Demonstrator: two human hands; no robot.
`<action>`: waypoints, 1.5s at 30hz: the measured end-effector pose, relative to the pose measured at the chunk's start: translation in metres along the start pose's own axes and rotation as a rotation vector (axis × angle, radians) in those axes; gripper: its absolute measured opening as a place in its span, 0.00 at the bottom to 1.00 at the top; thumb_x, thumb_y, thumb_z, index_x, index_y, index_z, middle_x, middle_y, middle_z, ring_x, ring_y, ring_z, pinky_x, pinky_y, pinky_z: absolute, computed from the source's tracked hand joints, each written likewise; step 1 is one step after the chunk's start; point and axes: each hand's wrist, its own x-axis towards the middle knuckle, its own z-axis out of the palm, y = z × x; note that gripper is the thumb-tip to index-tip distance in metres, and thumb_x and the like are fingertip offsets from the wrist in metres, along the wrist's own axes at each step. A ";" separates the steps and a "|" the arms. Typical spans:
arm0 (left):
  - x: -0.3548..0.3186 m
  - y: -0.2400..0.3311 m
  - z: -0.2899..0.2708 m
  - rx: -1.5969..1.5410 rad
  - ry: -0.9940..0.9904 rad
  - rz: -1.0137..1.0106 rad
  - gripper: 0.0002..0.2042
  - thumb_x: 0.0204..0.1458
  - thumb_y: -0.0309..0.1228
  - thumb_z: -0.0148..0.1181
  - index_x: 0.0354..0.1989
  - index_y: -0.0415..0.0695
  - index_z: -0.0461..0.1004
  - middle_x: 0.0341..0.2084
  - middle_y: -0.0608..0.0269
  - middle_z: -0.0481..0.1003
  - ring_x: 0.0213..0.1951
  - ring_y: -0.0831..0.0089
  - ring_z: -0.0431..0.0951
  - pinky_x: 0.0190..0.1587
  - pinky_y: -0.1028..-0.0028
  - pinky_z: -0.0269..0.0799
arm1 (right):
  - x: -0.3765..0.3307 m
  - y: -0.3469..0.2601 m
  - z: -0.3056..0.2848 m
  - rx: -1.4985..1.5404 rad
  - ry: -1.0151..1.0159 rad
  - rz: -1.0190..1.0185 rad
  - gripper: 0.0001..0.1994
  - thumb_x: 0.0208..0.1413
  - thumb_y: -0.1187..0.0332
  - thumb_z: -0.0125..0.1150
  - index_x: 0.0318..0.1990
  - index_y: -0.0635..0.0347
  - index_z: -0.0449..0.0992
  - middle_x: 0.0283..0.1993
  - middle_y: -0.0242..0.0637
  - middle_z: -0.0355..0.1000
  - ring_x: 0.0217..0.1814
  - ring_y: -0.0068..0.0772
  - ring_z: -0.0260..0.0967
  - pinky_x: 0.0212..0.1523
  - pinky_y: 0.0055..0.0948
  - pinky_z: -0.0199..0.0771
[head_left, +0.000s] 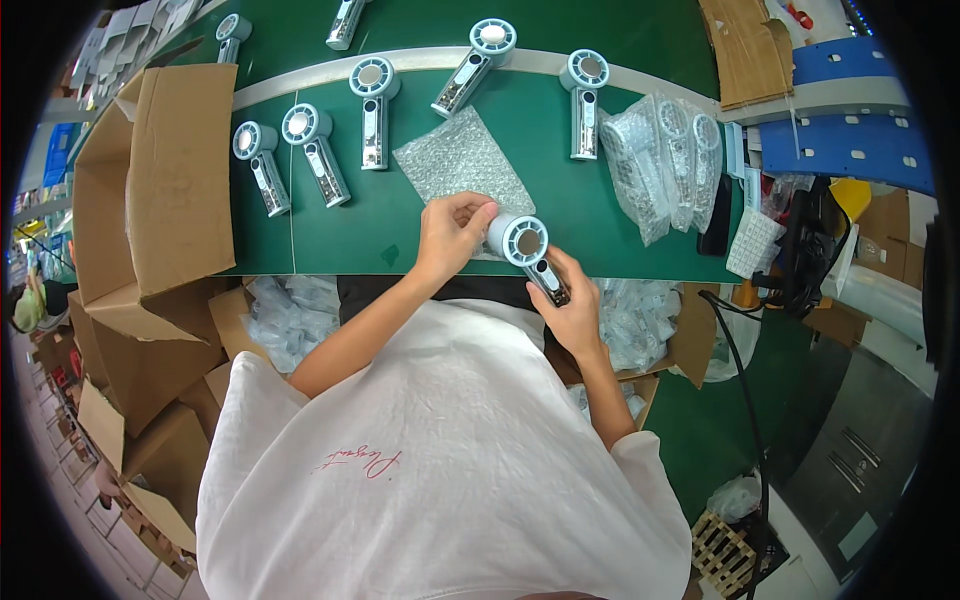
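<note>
My right hand (574, 310) is closed around the handle of a light-blue handheld fan (526, 242), whose round slotted head tilts up toward the left. Beside that head, my left hand (452, 236) is closed in a pinch, thumb against fingers; whatever it grips is too small or hidden to make out. A clear bubble-wrap bag (465, 163) lies flat on the green table just beyond my left hand. Further off, several similar fans lie spread out, among them a fan (374, 112) at the middle, a fan (318, 152) at the left and a fan (585, 104) at the right.
Bubble-wrapped fans (662, 165) lie bundled at the table's right, near a black scanner-like device (806, 245). An open cardboard box (185, 170) stands at the left. Below the table edge, boxes hold clear bags (292, 318). A black cable (745, 390) hangs at the right.
</note>
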 end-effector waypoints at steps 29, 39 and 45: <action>-0.001 0.168 0.047 -0.332 -0.227 0.477 0.07 0.57 0.19 0.57 0.40 0.35 0.80 0.27 0.65 0.76 0.26 0.83 0.67 0.28 0.82 0.64 | 0.046 -0.039 -0.082 -0.048 0.455 0.134 0.28 0.62 0.57 0.61 0.65 0.60 0.65 0.54 0.44 0.71 0.45 0.38 0.74 0.45 0.32 0.77; 0.011 0.144 0.070 -0.137 -0.158 0.437 0.06 0.59 0.20 0.54 0.39 0.37 0.79 0.25 0.64 0.74 0.23 0.83 0.63 0.26 0.83 0.60 | 0.084 0.059 -0.086 -0.923 0.830 -0.275 0.13 0.51 0.70 0.69 0.45 0.60 0.81 0.38 0.39 0.75 0.47 0.38 0.70 0.49 0.34 0.71; 0.037 0.142 0.113 0.496 -0.345 0.880 0.12 0.49 0.19 0.63 0.43 0.41 0.77 0.20 0.61 0.71 0.21 0.67 0.71 0.27 0.71 0.70 | 0.088 0.060 -0.109 -0.660 0.829 -0.138 0.08 0.52 0.72 0.68 0.39 0.64 0.81 0.41 0.38 0.75 0.43 0.36 0.70 0.46 0.30 0.71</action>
